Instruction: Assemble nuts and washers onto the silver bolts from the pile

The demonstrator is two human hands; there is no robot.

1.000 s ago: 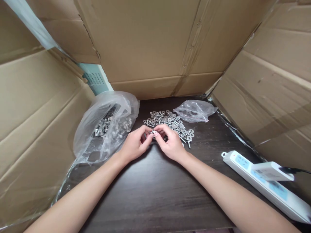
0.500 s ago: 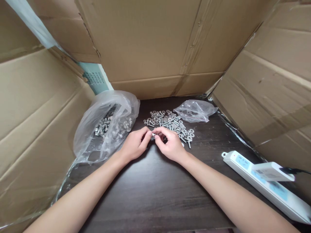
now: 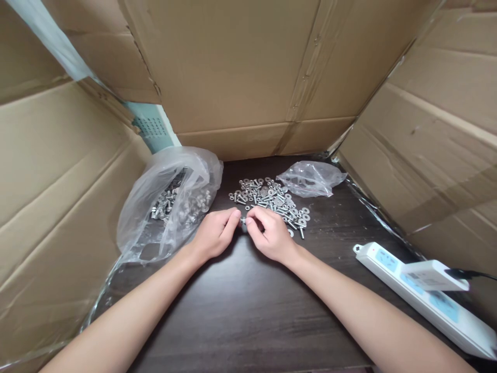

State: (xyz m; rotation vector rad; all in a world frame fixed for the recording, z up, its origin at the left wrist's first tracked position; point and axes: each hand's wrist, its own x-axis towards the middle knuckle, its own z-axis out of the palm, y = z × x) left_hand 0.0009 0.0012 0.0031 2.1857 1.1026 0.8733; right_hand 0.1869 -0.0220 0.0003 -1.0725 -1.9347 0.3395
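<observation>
Above the dark table my left hand [image 3: 217, 232] and my right hand [image 3: 271, 233] meet almost fingertip to fingertip. Between them is a small shiny bolt [image 3: 243, 220], pinched from both sides by thumb and forefinger. Some ring-like hardware seems to sit on it, but the fingers cover most of it. Just beyond my hands lies a loose pile of bolts, nuts and flat washers [image 3: 272, 197], reaching to the right past my right hand. Left of my left hand, a clear plastic bag [image 3: 132, 207] holds more metal fasteners.
A smaller clear bag [image 3: 310, 178] lies behind the pile at the right. On the right side of the table [image 3: 248, 311] is a white power strip [image 3: 411, 295] with a plugged-in adapter [image 3: 435, 274] and black cable. Cardboard walls [image 3: 240, 67] enclose the back and both sides.
My fingers have closed in more tightly around the bolt, with the right fingertips curling inward. The bolt is slightly lower in view; the pile and bags stay put.
</observation>
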